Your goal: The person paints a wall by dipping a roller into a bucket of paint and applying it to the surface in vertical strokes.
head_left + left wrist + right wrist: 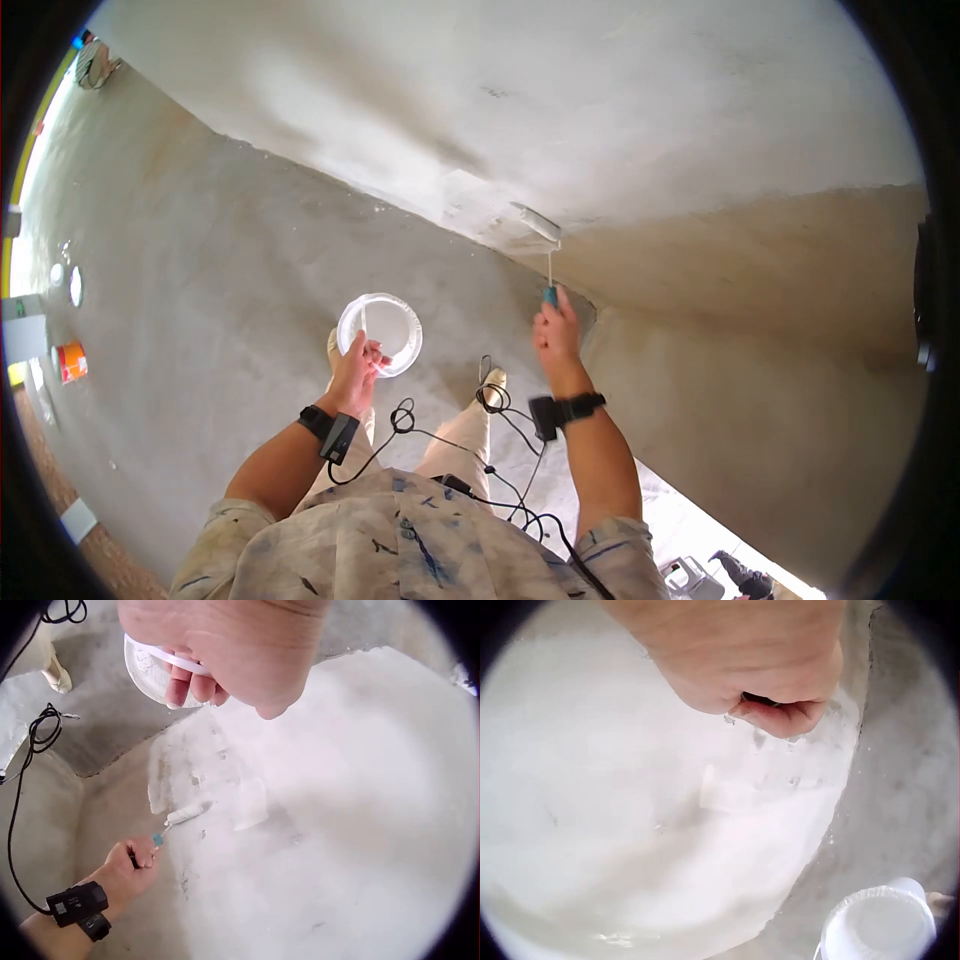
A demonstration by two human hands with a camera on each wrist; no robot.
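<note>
My right hand [556, 330] grips the blue handle [550, 296] of a small paint roller [535, 223], whose white sleeve lies against the white-painted wall [560, 110] near the floor line. In the left wrist view the roller [187, 813] and the right hand [133, 864] show below wet white patches. The right wrist view shows only that hand [776, 705] curled, the handle hidden inside it. My left hand [358, 365] holds a white plastic plate [381, 332] by its rim, level, in front of my body. The plate [154, 675] shows above the floor; it also appears low right as plate [877, 930].
Grey concrete floor [200, 300] runs to the left, with an orange container [72, 361] and small white items near the far left edge. Black cables [490, 440] hang from both wrist bands across my legs. An unpainted tan wall [780, 330] stands to the right.
</note>
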